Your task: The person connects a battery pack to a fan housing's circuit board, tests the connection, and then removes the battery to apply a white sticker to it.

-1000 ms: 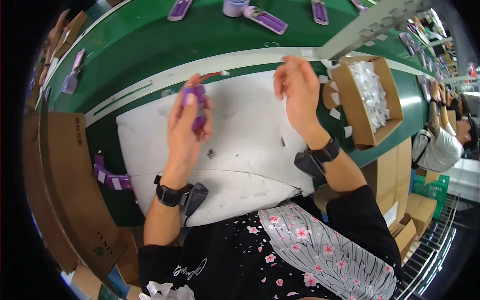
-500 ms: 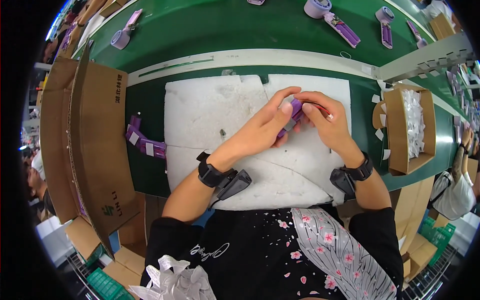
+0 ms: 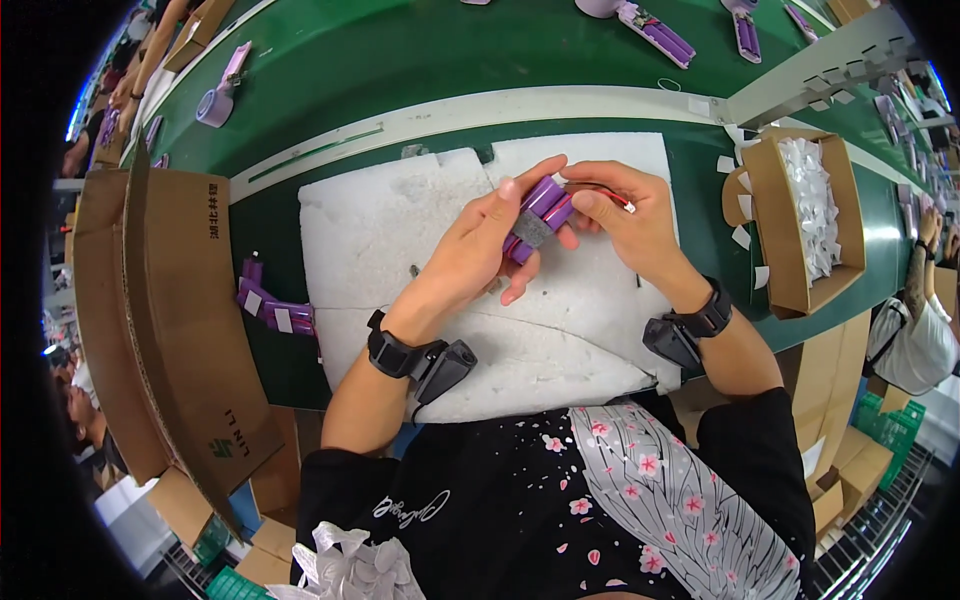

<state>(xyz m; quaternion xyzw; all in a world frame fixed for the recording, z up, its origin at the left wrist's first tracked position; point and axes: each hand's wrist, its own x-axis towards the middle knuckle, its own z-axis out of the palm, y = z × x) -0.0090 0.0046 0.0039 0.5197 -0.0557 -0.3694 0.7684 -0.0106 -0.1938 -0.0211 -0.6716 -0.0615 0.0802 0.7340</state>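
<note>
A purple battery pack (image 3: pixel 547 198) with a grey band (image 3: pixel 531 229) around it is held between both hands above the white foam board (image 3: pixel 470 345). My left hand (image 3: pixel 468 240) is closed on its left side, with the thumb along the upper end and some fingers below it. At the pack's right end, my right hand (image 3: pixel 632 212) grips with thumb and fingers. Thin red and black wires (image 3: pixel 606 191) run from the pack across the right fingers to a small white connector (image 3: pixel 629 207). Part of the pack is hidden by the fingers.
More purple battery packs (image 3: pixel 280 312) with white labels lie left of the board, beside a large open carton (image 3: pixel 190 310). A cardboard box (image 3: pixel 777 225) of white pieces stands at right. Purple handheld devices (image 3: pixel 655 35) lie on the green surface beyond a pale rail (image 3: pixel 420 120).
The battery pack has been turned so its cells and grey band show more fully. Some left fingers have loosened and spread below it. The whole view has shifted slightly.
</note>
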